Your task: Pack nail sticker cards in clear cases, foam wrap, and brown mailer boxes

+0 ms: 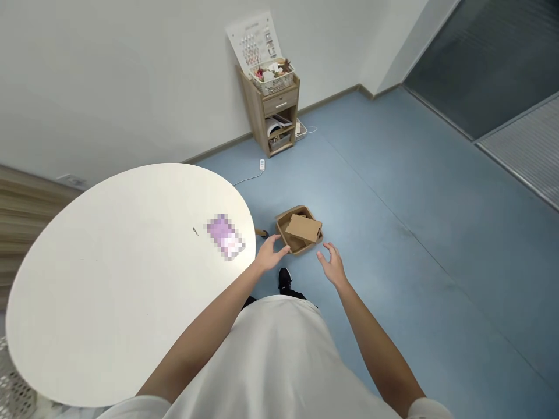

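Observation:
Below my hands, an open cardboard box (pixel 286 240) stands on the floor, with a smaller closed brown carton (pixel 304 227) lying tilted in it. My left hand (pixel 271 254) hovers at the near left of the box, thumb and fingers apart and nothing in it. On the other side, my right hand (pixel 332 265) is held out at the near right, its fingers spread and slightly curved, also holding nothing. Whether either hand touches the box I cannot tell for sure; both look to be above it.
To my left is a white oval table (pixel 131 279) with a blurred purple item (pixel 225 237) on it. A wooden cabinet (pixel 279 105) bearing a white basket (pixel 275 84) stands against the wall. A white power strip (pixel 262 165) with a cord lies on the blue floor (pixel 393 233).

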The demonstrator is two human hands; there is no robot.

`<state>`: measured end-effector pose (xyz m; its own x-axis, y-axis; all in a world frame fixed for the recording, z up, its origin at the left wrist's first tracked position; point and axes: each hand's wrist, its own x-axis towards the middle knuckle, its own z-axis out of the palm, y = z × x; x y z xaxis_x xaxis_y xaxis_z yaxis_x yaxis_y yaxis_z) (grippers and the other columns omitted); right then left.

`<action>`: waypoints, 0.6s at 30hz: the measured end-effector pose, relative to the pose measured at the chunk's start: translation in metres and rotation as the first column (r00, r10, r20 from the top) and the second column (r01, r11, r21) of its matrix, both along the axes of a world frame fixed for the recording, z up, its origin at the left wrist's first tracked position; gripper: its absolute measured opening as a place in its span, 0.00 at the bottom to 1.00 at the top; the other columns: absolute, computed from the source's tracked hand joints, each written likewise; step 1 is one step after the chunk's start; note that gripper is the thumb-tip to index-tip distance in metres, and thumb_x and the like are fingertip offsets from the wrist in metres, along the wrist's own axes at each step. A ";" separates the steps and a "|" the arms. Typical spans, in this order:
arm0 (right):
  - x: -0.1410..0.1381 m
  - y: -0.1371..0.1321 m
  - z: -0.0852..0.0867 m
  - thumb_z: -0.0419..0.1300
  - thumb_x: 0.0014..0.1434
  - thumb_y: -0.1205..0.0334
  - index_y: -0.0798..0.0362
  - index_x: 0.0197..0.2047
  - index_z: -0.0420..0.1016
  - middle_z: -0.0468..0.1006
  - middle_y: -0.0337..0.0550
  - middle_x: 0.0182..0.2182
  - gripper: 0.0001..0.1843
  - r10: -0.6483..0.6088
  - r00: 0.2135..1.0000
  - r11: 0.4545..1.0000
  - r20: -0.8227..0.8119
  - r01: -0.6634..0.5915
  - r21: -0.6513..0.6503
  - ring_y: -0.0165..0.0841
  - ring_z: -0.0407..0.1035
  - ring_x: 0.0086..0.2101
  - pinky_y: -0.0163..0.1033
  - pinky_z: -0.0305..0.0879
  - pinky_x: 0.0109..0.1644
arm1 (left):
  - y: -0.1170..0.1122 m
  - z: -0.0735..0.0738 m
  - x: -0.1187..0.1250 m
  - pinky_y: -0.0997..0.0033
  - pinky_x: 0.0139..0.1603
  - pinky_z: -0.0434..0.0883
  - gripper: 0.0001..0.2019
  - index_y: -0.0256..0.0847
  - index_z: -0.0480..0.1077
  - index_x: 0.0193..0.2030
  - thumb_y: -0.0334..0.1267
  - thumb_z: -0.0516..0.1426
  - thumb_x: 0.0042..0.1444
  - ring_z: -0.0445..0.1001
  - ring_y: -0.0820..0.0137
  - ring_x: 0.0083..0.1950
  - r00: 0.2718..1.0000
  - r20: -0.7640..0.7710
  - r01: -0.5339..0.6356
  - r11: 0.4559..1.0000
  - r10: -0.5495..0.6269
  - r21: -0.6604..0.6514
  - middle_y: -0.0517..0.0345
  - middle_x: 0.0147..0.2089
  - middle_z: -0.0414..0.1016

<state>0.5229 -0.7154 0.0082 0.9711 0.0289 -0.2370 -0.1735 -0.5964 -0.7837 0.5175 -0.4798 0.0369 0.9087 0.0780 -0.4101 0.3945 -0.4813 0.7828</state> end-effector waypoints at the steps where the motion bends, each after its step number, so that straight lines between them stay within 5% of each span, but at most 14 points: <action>1: -0.001 0.001 -0.001 0.52 0.51 0.48 0.54 0.51 0.62 0.62 0.52 0.53 0.28 0.006 1.000 1.000 -0.008 -0.006 0.006 0.40 0.55 0.54 0.48 0.52 0.56 | 0.002 0.001 -0.004 0.60 0.55 0.60 0.29 0.39 0.59 0.54 0.52 0.55 0.47 0.60 0.59 0.57 1.000 0.014 0.011 1.000 -0.011 0.001 0.46 0.57 0.61; 5: 0.002 0.025 0.000 0.53 0.50 0.51 0.54 0.49 0.63 0.69 0.52 0.46 0.25 0.127 0.988 0.985 -0.089 -0.115 0.125 0.37 0.67 0.42 0.43 0.64 0.43 | 0.024 0.012 -0.031 0.63 0.46 0.67 0.25 0.40 0.61 0.53 0.48 0.54 0.49 0.69 0.63 0.49 1.000 0.008 -0.003 0.997 0.003 -0.072 0.48 0.51 0.67; 9: 0.011 0.083 0.020 0.52 0.52 0.52 0.55 0.46 0.67 0.74 0.46 0.32 0.21 0.344 0.938 0.915 -0.030 -0.328 0.234 0.32 0.68 0.31 0.38 0.65 0.35 | 0.060 0.032 -0.071 0.65 0.43 0.69 0.22 0.41 0.62 0.51 0.48 0.52 0.51 0.71 0.66 0.44 0.984 0.068 -0.164 0.986 0.166 -0.024 0.50 0.48 0.69; 14: 0.001 0.173 0.059 0.51 0.53 0.53 0.54 0.45 0.69 0.71 0.41 0.25 0.19 0.660 0.741 0.704 0.127 -0.668 0.240 0.30 0.65 0.27 0.35 0.63 0.33 | 0.106 0.056 -0.138 0.66 0.42 0.69 0.20 0.42 0.62 0.51 0.47 0.51 0.52 0.72 0.68 0.42 0.878 0.150 -0.467 0.882 0.455 0.059 0.52 0.46 0.70; 18: -0.034 0.239 0.078 0.51 0.53 0.53 0.54 0.44 0.69 0.72 0.41 0.26 0.18 0.792 0.585 0.544 0.174 -0.806 0.234 0.30 0.66 0.28 0.35 0.62 0.32 | 0.137 0.064 -0.204 0.67 0.42 0.69 0.20 0.41 0.62 0.50 0.46 0.51 0.52 0.72 0.69 0.42 0.756 0.196 -0.647 0.759 0.625 0.075 0.52 0.46 0.71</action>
<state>0.4885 -0.4764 0.0863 0.5230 0.8508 -0.0513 0.3079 -0.2446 -0.9194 0.3135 -0.3431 0.1005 0.6785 0.7018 -0.2171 0.5295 -0.2624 0.8067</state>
